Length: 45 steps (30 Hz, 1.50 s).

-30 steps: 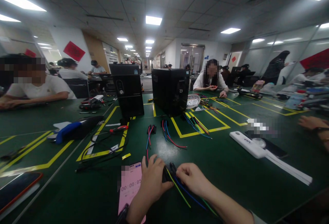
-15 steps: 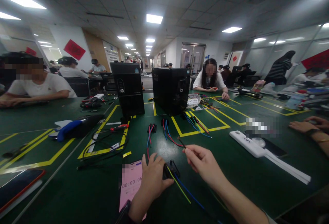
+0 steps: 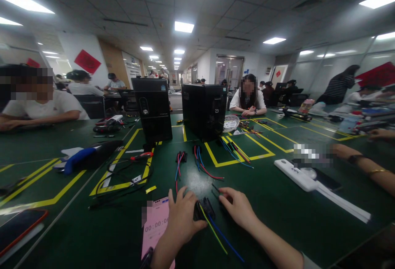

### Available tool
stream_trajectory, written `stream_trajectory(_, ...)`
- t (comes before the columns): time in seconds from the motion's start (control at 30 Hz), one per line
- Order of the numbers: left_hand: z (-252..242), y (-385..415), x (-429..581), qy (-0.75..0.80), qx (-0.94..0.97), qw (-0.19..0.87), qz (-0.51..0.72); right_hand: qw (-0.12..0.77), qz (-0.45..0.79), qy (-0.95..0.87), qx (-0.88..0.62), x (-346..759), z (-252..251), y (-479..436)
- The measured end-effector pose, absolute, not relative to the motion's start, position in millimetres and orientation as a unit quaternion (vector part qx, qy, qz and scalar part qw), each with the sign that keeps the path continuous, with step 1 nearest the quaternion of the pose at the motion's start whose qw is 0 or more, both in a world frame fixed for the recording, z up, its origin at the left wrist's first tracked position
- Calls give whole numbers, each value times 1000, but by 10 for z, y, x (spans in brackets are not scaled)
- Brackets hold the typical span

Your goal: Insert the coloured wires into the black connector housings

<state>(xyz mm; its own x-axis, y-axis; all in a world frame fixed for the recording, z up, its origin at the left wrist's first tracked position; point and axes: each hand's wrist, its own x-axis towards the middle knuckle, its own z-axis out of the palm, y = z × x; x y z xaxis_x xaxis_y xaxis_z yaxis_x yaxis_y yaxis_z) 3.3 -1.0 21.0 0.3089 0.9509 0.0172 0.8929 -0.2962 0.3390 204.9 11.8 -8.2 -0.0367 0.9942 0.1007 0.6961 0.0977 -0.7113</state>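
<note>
1. Lying partly hidden on the bench [image 3: 262, 186]: a phone [image 3: 153, 230].
2. Left hand [image 3: 182, 217]: fingers spread, thumb at a black block [image 3: 209, 208]; grip unclear.
3. The block sits between both hands, yellow-green wire [image 3: 214, 230] and blue wire [image 3: 226, 237] trailing.
4. Right hand [image 3: 239, 209]: fingertips together at a thin stick [image 3: 215, 187]; cannot tell whether pinching.
</note>
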Motion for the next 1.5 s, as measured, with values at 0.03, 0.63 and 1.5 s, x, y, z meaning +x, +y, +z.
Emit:
stream_trajectory(0.03, 214, -14, 31, 578, 797, 136, 106, 300, 228, -680, -629, 2053, -67, 115)
stream_trajectory(0.63, 170, -63, -20, 574, 795, 144, 133, 217, 331, -720, -570, 1807, 203, -466)
stream_trajectory(1.5, 145, -37, -23, 577, 797, 116, 133, 151, 171, -769, -597, 1774, 190, -545)
